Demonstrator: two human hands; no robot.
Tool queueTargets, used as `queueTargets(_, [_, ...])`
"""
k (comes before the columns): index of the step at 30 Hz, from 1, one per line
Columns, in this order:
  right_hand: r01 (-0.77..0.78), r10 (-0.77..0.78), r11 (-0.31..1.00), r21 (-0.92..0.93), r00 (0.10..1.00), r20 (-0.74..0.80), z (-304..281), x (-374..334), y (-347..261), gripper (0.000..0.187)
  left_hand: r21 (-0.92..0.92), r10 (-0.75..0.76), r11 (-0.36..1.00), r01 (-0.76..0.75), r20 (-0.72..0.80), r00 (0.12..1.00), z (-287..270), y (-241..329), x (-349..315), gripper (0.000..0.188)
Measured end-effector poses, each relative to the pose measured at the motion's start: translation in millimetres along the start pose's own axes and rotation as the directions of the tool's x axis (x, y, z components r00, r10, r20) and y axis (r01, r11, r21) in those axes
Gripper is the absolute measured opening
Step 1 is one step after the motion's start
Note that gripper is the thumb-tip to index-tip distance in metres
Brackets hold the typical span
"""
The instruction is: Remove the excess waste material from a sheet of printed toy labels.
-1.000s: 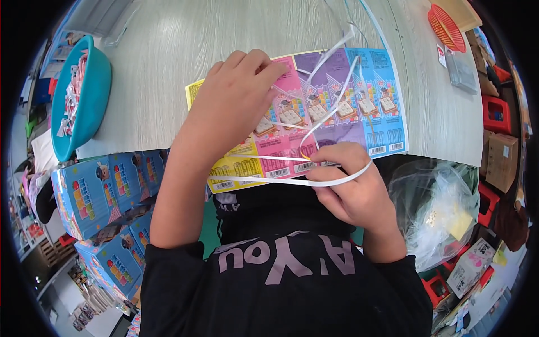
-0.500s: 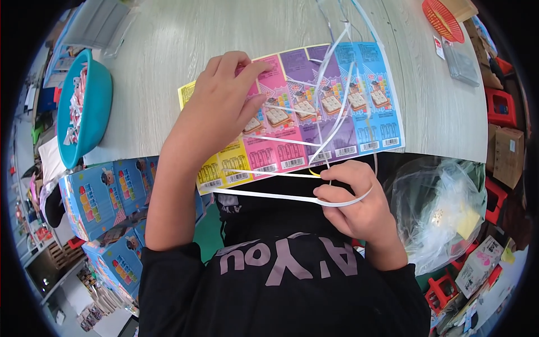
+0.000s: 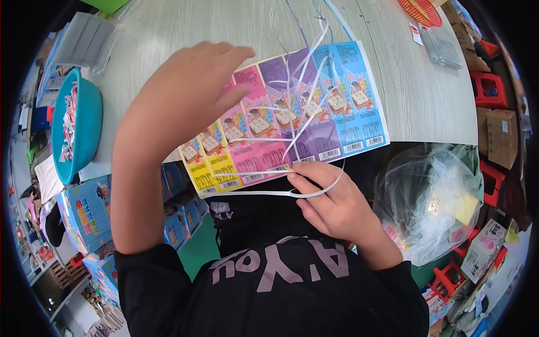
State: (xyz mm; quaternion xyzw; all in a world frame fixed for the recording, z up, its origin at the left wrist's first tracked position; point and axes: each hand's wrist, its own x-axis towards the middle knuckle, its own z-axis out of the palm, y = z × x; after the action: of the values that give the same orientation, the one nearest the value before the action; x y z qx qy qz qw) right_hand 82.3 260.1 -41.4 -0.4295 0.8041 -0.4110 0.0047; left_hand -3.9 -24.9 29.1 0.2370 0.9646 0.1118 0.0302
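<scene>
A sheet of printed labels [image 3: 364,121] in yellow, pink, purple and blue columns lies at the near edge of the table, tilted, its lower left corner past the edge. Narrow white strips [image 3: 255,194] trail in loops across it and beyond its far side. At the sheet's near edge my right hand [image 3: 342,205] pinches the strips between thumb and fingers, one looping round the fingers. Over the sheet's far left part is my left hand [image 3: 188,92], fingers stretched out, thumb apart, nothing seen in it. It hides the upper yellow labels.
On the left stands a teal basin [image 3: 92,121] of small wrapped packets, with a grey plastic tray [image 3: 84,42] beyond. A red basket [image 3: 420,12] and a clear case [image 3: 441,49] are at the far right. Blue cartons [image 3: 84,216] and a clear plastic bag [image 3: 429,205] flank me below.
My left hand has moved left and seems to have lifted off the sheet. The right hand has shifted slightly left with the strips. The whole view has shifted a little.
</scene>
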Motion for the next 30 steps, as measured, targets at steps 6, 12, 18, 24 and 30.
queueTargets(6, [0.018, -0.017, 1.0, 0.022, 1.0, -0.007, 8, 0, 0, 0.047, -0.034, 0.038, 0.998, -0.044, -0.164, 0.986, 43, 10, 56, 0.042])
queueTargets(12, [0.022, -0.022, 1.0, 0.004, 0.999, -0.027, 10, -2, 1, 0.048, -0.285, -0.069, 0.958, -0.03, -0.333, 0.94, 87, 18, 67, 0.033])
queueTargets(18, [0.21, -0.214, 0.976, -0.048, 0.972, -0.098, -2, -17, 11, 0.04, -0.204, 0.097, 0.953, -0.223, -0.49, 0.866, 96, 14, 66, 0.016])
queueTargets(24, [0.181, -0.217, 0.968, -0.172, 0.951, -0.223, -39, -11, 28, 0.023, -0.358, 0.016, 0.904, -0.233, -0.517, 0.856, 99, 12, 68, 0.02])
queueTargets(30, [0.019, -0.082, 0.923, -0.384, 0.986, -0.147, -78, 79, 59, 0.026, -0.549, -0.046, 0.79, -0.274, -0.498, 0.866, 100, 8, 66, 0.027])
